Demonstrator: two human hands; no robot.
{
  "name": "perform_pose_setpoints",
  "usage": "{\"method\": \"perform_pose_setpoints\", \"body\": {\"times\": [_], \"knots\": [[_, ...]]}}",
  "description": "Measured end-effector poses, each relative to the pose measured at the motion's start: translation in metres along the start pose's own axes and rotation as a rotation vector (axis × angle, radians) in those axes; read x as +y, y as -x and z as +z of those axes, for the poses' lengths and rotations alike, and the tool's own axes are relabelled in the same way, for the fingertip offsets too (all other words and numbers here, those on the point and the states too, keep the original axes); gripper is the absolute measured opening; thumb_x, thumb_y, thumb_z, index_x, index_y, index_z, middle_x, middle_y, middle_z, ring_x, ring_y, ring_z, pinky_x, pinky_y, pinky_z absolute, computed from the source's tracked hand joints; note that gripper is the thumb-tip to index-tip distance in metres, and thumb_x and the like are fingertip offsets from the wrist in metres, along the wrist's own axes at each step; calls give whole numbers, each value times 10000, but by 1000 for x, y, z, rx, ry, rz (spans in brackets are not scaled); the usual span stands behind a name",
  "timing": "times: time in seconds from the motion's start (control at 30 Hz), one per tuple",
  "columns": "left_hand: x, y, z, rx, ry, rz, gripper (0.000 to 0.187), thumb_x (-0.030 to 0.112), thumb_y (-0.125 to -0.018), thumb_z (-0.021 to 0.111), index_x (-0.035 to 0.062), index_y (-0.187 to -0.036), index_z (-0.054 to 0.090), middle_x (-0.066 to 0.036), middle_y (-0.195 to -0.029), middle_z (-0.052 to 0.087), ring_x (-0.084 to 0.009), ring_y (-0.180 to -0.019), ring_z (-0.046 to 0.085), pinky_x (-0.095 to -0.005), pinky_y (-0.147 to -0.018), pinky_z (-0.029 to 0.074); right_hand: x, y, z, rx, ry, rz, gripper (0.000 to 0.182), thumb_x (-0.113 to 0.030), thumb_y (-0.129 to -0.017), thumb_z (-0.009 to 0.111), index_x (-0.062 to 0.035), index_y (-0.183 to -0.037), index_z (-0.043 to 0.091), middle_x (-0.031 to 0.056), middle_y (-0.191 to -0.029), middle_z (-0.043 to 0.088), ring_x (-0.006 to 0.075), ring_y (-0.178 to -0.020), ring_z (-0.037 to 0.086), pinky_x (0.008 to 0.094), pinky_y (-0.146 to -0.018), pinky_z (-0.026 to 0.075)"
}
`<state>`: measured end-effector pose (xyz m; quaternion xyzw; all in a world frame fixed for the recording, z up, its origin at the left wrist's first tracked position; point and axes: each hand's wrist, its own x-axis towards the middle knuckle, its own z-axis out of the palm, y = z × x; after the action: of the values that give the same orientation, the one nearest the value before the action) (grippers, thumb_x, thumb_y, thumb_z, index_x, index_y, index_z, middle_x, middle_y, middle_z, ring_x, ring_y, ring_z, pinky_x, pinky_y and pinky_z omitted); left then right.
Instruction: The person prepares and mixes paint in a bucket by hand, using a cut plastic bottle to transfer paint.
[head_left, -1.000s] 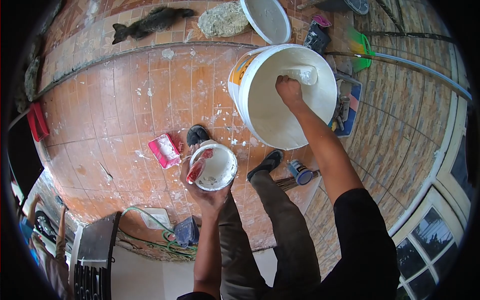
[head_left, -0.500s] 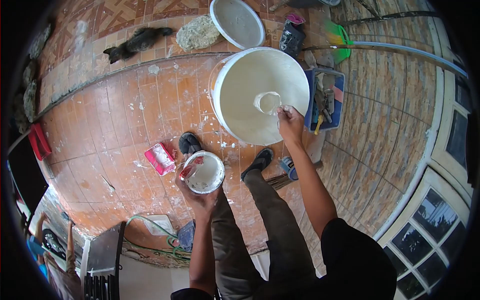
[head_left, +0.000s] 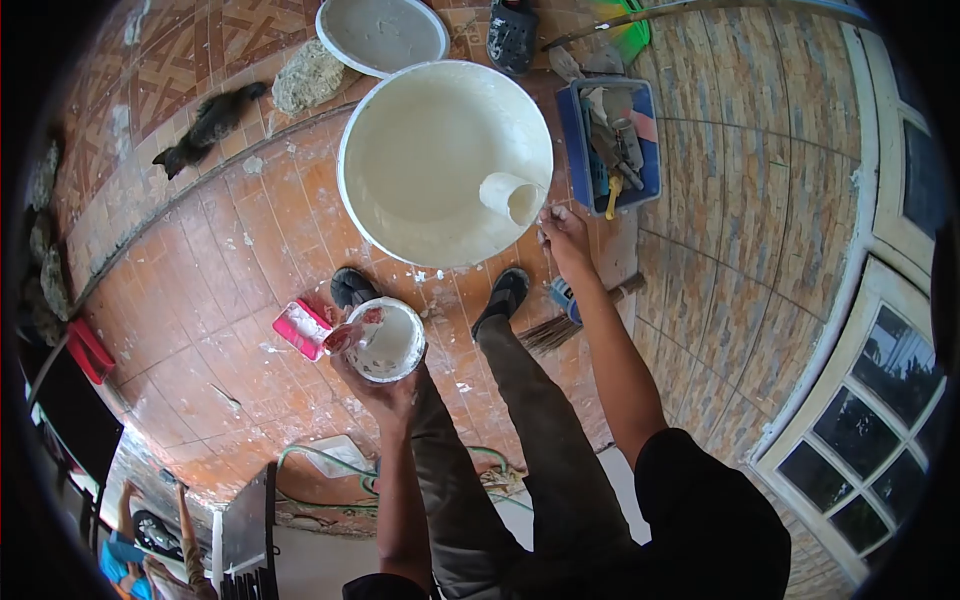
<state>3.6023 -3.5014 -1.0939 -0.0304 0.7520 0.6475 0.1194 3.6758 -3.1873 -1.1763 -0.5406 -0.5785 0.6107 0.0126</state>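
In the head view, a large white bucket (head_left: 400,215) stands on the tiled floor, with a pale coating inside its walls. A white plastic cup (head_left: 508,196) is tilted inside it near the right wall, its mouth toward my right hand (head_left: 566,242). The fingers of that hand are pinched at the bucket's rim, closed on the cup's near side. My left hand (head_left: 380,392) supports a small white pail (head_left: 396,350) from below. Pale residue coats the inside of the pail, and a reddish object (head_left: 345,338) lies at its left rim.
A blue crate (head_left: 652,185) of tools sits right of the bucket, near a broom (head_left: 545,338). Leftward are a pink tray (head_left: 300,328) and a dark cat (head_left: 210,130). A round lid (head_left: 385,30) lies beyond. Another person (head_left: 165,570) is at lower left.
My right hand has drawn the cup toward the bucket's right side, and the cup has tipped onto its side. The view has shifted; my left hand still holds the small pail.
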Motion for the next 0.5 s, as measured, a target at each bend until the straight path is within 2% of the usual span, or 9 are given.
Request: {"method": "perform_pose_setpoints", "body": {"times": [0.07, 0.1, 0.2, 0.23, 0.33, 0.37, 0.47, 0.5], "knots": [[-1, 3, 3, -1, -40, 18, 1011, 345, -635, 860, 29, -1401, 282, -152, -1320, 366, -303, -1251, 397, -451, -1023, 362, 0, -1, 0, 27, 51, -9, 181, -203, -923, 631, -36, -897, 565, -10, -627, 547, 48, -512, 482, 206, -421, 360], [1, 4, 5, -9, -47, 11, 1013, 344, -636, 860, 29, -1405, 279, -151, -1321, 366, -304, -1254, 396, -453, -1026, 361, -2, -1, -1, 42, 18, 31, 201, -195, -890, 673, -14, -884, 586, 7, -652, 584, 75, -539, 526, 226, -479, 431], [10, 1, 12, -18, -79, 15, 1015, 338, -642, 856, 28, -1412, 272, -151, -1326, 367, -305, -1259, 393, -459, -1031, 359, 12, -12, -4, 183, 258, -165, 216, -187, -852, 713, 5, -855, 615, 35, -692, 625, 109, -562, 559, 269, -557, 491], [11, 0, 14, -13, -100, 29, 1012, 335, -646, 854, 27, -1413, 271, -152, -1328, 367, -305, -1261, 392, -461, -1031, 359, 18, -16, -1, 273, 318, -189, 230, -181, -814, 740, 27, -809, 643, 91, -731, 675, 166, -625, 634, 321, -639, 521], [18, 0, 20, 8, -156, 32, 1002, 326, -653, 851, 28, -1414, 271, -156, -1347, 361, -306, -1266, 391, -461, -1038, 354, -24, 10, 24, 434, 515, -195, 188, -152, -801, 729, 23, -805, 659, 149, -750, 691, 248, -695, 684, 367, -656, 525], [20, -2, 22, 18, -170, 33, 998, 322, -655, 850, 28, -1413, 271, -158, -1355, 359, -306, -1268, 391, -460, -1041, 351, -34, 18, 33, 462, 620, -189, 148, -146, -819, 675, 1, -803, 680, 195, -783, 691, 336, -760, 690, 421, -685, 526], [22, -6, 22, 4, -158, 78, 989, 178, -616, 870, 44, -1388, 267, -151, -1315, 396, -279, -1202, 461, -411, -1000, 407, -34, 20, 54, 594, 733, -203, 161, -165, -838, 626, -20, -816, 693, 207, -800, 687, 382, -773, 675, 459, -706, 524], [24, -6, 24, 10, -138, 66, 991, 175, -618, 869, 46, -1391, 262, -152, -1320, 393, -279, -1206, 458, -412, -1002, 406, -38, 20, 56, 581, 781, -150, 197, -195, -844, 605, -23, -825, 700, 206, -803, 688, 386, -780, 673, 470, -717, 526]]}}
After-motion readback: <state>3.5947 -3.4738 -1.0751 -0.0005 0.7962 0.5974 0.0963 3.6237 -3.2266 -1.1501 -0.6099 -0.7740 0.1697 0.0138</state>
